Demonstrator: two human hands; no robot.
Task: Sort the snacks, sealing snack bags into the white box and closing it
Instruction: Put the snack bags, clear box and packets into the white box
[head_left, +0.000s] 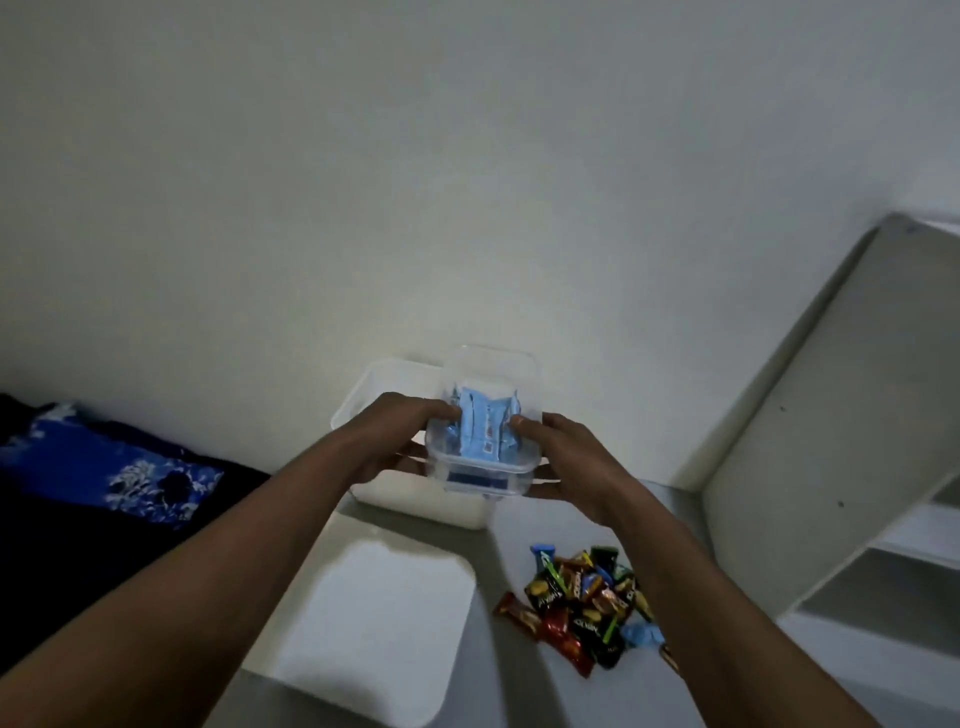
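Head view: we hold a clear tub (480, 457) between left hand (395, 436) and right hand (566, 462), fingers clasping its sides, blue packets (483, 428) between our fingertips, over the white box (415, 499). Next, we judge, lower it in, then fetch the lid (374, 629).

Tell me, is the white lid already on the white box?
No. The white lid lies flat on the floor in front of the white box, which stands open.
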